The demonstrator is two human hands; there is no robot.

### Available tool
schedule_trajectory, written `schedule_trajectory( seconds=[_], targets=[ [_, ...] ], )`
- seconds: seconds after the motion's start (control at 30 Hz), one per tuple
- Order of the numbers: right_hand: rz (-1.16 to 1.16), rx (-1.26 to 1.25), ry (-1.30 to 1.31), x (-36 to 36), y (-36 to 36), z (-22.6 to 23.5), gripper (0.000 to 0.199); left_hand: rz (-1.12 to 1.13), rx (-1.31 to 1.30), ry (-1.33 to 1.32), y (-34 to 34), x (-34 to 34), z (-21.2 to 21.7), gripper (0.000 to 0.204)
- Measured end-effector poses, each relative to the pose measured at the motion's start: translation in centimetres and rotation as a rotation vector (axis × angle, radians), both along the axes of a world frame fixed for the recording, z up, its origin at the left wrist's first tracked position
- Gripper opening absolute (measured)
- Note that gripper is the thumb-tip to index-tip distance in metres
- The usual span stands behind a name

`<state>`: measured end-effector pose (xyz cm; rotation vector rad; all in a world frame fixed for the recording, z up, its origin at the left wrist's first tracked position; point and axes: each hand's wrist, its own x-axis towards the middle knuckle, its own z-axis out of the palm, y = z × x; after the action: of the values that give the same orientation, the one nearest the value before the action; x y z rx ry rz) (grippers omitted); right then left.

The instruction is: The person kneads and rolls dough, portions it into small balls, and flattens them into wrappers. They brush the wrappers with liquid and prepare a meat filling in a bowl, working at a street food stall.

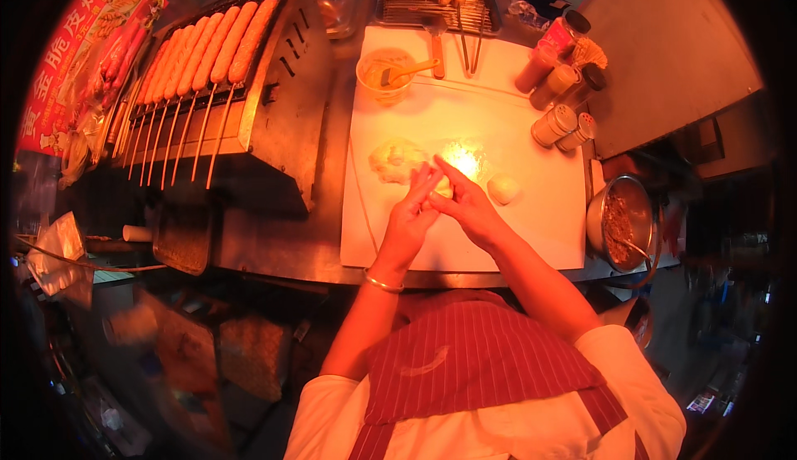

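Note:
My left hand (pixel 413 209) and my right hand (pixel 471 204) meet at the fingertips over the middle of a white board (pixel 374 240). Both have their fingers stretched out, the right thumb spread from its fingers. A bit of pale dough (pixel 446 187) shows through the gap between right thumb and forefinger; whether either hand touches it, I cannot tell. Flattened dough (pixel 395 160) lies just beyond my left fingers. A round dough ball (pixel 503 188) rests to the right of my right hand. Between them the board has a shiny, brightly lit patch (pixel 463 159).
Skewered sausages (pixel 207 49) lie on a grill (pixel 286 119) at left. A tub (pixel 365 74) with a brush (pixel 413 70) and a wire rack (pixel 398 3) stand at the back. Bottles (pixel 554 86) and shakers (pixel 554 125) line the right edge, near a metal filling bowl (pixel 639 190).

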<state>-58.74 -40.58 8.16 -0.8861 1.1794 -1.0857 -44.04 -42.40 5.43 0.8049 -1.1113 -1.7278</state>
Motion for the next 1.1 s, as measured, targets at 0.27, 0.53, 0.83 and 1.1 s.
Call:
schedule_trajectory(
  seconds=[0.27, 0.53, 0.83, 1.1],
  targets=[
    [-0.132, -0.021, -0.444, 2.9, 1.3, -0.2, 0.044, 0.198, 0.502, 0.690, 2.4, -0.7, 0.6, 0.058],
    [-0.269, -0.151, 0.055, 2.3, 1.0, -1.6, 0.030, 0.379, 0.296, 0.105, 2.0, -1.0, -0.3, 0.035],
    [0.086, -0.352, 0.117, 3.3, 1.6, -1.7, 0.071, 0.281, 0.161, 0.370, 2.3, -2.2, 1.6, 0.052],
    [0.059, 0.007, -0.023, 1.8, 1.2, 2.8, 0.077, -0.049, -0.190, -0.153, 0.6, 0.1, 2.3, 0.045]
  ],
)
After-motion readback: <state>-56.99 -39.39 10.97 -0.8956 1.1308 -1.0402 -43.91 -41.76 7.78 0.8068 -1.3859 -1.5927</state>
